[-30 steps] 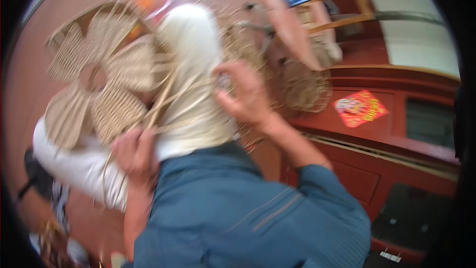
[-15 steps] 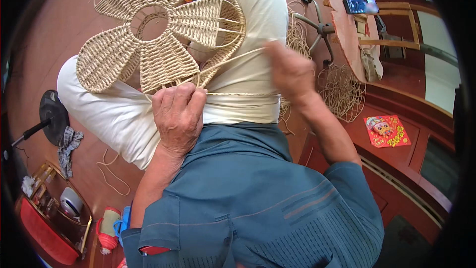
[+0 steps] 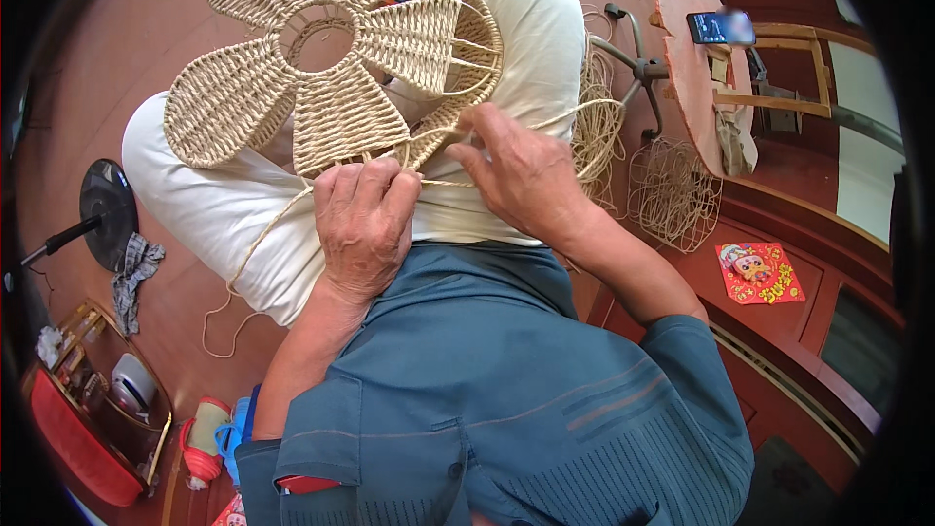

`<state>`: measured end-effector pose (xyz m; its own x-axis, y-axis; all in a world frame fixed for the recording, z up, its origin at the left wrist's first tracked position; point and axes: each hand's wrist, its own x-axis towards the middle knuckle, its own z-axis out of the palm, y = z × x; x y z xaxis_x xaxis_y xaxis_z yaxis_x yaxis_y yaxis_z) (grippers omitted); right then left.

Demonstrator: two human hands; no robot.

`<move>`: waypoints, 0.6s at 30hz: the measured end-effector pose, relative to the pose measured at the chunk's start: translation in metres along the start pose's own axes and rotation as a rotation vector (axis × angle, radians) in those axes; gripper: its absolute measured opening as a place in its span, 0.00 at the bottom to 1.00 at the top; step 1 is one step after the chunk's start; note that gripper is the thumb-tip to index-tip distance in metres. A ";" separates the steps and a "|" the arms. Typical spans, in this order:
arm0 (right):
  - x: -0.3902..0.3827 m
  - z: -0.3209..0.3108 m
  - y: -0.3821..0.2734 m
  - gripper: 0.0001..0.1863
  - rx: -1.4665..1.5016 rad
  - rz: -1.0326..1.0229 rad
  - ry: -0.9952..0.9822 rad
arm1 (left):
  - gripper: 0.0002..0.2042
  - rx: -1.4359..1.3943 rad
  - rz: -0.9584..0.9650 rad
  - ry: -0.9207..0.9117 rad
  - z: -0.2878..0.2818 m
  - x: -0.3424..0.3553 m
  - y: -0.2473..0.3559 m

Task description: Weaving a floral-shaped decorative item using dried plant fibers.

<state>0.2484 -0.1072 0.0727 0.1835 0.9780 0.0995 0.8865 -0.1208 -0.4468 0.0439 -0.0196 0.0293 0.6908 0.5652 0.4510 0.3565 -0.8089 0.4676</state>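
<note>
A flower-shaped straw basket (image 3: 349,122), woven of twisted tan cord with broad petals round an open ring, rests across my lap. My left hand (image 3: 365,219) is closed on the lower edge of its nearest petal, fingertips curled out of sight behind the knuckles. Just right of it, my right hand (image 3: 521,175) pinches a straw cord (image 3: 443,130) by the petal's corner. Another length of cord (image 3: 255,251) trails from beside my left hand over the white trouser leg to the floor. A strand also runs from behind my right hand toward a heap at the right.
Loose straw cord (image 3: 599,141) lies heaped beside my right knee. Beyond it stand a wire-frame basket (image 3: 675,190) and a pink-topped table (image 3: 682,68) with a phone (image 3: 721,27). At the left are a black round base (image 3: 107,203), a crumpled cloth (image 3: 136,278) and a red-edged box (image 3: 83,438).
My right hand has come in leftward from beside my knee to the petal's corner. The left hand keeps its hold. A cord tail now drapes over my left leg.
</note>
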 end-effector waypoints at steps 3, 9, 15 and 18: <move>0.000 -0.004 0.024 0.07 0.035 -0.035 0.073 | 0.06 -0.001 0.004 0.010 -0.001 0.000 0.000; -0.037 -0.118 0.193 0.12 -0.345 0.500 0.448 | 0.06 -0.022 0.005 0.009 -0.002 0.000 -0.002; -0.022 -0.099 0.133 0.17 -0.346 0.301 0.363 | 0.06 -0.010 -0.003 0.012 -0.003 -0.004 -0.003; -0.008 -0.039 0.045 0.22 -0.252 0.010 0.240 | 0.07 -0.006 -0.010 0.005 -0.001 -0.002 -0.002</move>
<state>0.3038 -0.1271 0.0866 0.2605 0.9123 0.3160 0.9558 -0.1974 -0.2180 0.0414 -0.0184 0.0282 0.6839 0.5739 0.4505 0.3595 -0.8024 0.4765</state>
